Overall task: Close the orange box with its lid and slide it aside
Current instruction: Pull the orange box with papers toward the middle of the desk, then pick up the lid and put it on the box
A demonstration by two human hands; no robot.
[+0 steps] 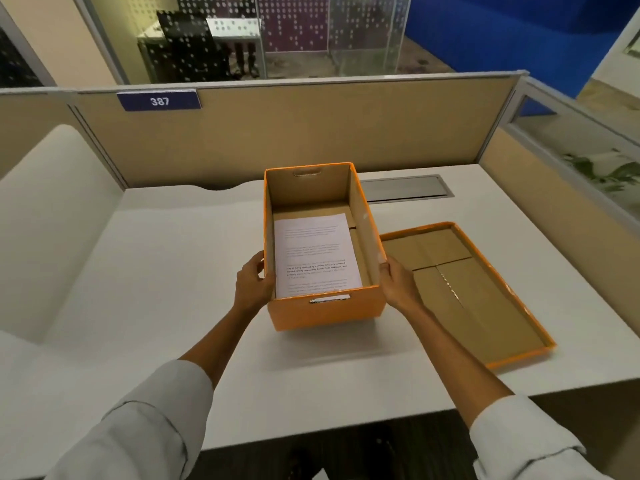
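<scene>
The orange box [325,308] stood open on the white worktop [166,271], a printed sheet [317,254] lying flat inside. The left grip [252,282] and right grip [398,282] clasped its near side walls. Its lid [464,292] lay upturned just right of the right grip.

even overhead light, soft shadow under orange box [325,310], glare on white desk [166,271], wide-angle bowing at edges, slightly soft focus
</scene>
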